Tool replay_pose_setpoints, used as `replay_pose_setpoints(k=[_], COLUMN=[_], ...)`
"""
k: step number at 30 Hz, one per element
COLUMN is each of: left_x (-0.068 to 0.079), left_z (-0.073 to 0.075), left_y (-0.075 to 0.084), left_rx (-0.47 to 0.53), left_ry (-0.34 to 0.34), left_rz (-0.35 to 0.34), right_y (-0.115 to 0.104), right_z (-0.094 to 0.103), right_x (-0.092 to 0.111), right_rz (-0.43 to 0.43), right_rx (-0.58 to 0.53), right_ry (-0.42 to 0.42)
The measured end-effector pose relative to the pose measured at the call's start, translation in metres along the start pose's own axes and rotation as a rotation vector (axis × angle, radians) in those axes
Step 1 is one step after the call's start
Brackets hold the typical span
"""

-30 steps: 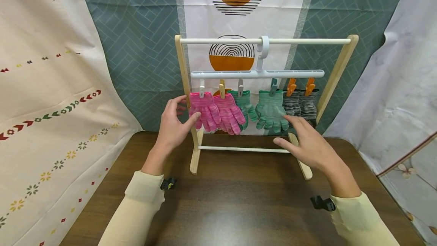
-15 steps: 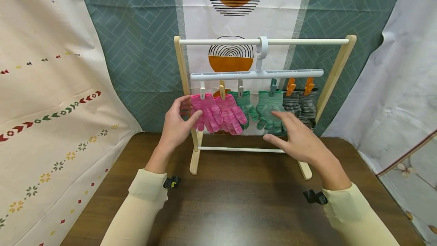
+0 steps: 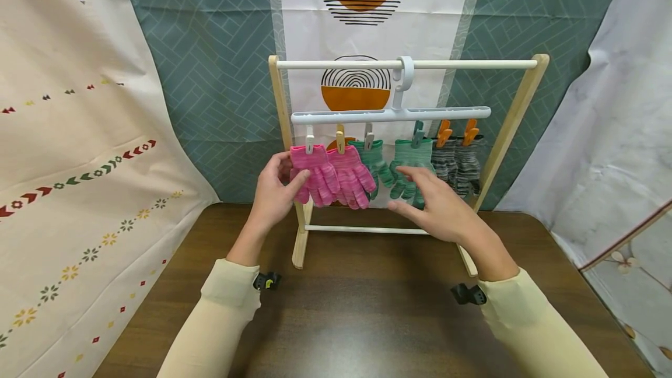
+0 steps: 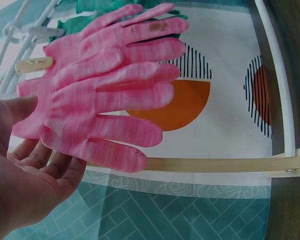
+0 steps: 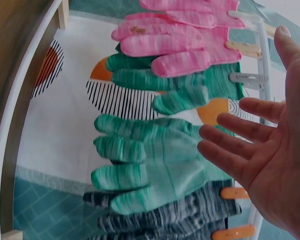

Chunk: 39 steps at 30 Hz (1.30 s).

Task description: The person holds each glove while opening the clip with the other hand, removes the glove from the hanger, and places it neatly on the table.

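Head view: the brown worktop [image 3: 336, 314] bears a wooden rack [image 3: 511, 127], which carries a white hanger [image 3: 346, 116]. The left hand [image 3: 274, 191] curves its fingers [image 4: 74, 175] loosely behind the outermost pink glove [image 3: 317, 177] hanging there, thumb [image 4: 22, 108] in front, no firm grip apparent; the right hand [image 3: 440, 200], spread before a green glove [image 3: 413, 153], holds nothing. Both gloves look light, soft and stretchy, so best pinched at the cuff [image 3: 319, 155], just under the small clothes peg [image 3: 310, 140].

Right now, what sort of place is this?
Probably a staged tabletop set: a brown wooden table, patterned hanging sheets behind it, and a pale wooden rack with pink, green and grey knit gloves.
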<state>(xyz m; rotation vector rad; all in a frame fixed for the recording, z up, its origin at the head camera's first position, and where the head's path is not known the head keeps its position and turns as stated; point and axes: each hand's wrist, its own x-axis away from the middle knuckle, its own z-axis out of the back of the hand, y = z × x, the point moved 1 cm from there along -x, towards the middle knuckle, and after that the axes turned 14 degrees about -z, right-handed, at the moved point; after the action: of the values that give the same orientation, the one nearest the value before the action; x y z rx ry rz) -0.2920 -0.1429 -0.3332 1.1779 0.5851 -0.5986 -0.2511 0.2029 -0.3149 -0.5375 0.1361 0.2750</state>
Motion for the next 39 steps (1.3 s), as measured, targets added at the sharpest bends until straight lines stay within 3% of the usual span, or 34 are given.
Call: replay_pose_setpoints(k=[14, 24, 34, 39], left_x=[-0.001, 0.002, 0.005, 0.005], left_z=[-0.003, -0.007, -0.006, -0.007], left_y=[-0.002, -0.001, 0.001, 0.004], left_rx=[0.036, 0.108, 0.162, 0.174], left_ry=[0.006, -0.028, -0.030, -0.026], left_rz=[0.031, 0.084, 0.099, 0.095], right_y=[-0.043, -0.079, -0.104, -0.113], right_z=[-0.014, -0.022, -0.033, -0.038], right_x=[-0.023, -0.039, -0.054, -0.057], right_rz=[0.140, 0.262, 0.301, 0.311], right_rx=[-0.183, -0.337, -0.485, -0.508], right_ry=[-0.034, 0.012, 0.056, 0.060])
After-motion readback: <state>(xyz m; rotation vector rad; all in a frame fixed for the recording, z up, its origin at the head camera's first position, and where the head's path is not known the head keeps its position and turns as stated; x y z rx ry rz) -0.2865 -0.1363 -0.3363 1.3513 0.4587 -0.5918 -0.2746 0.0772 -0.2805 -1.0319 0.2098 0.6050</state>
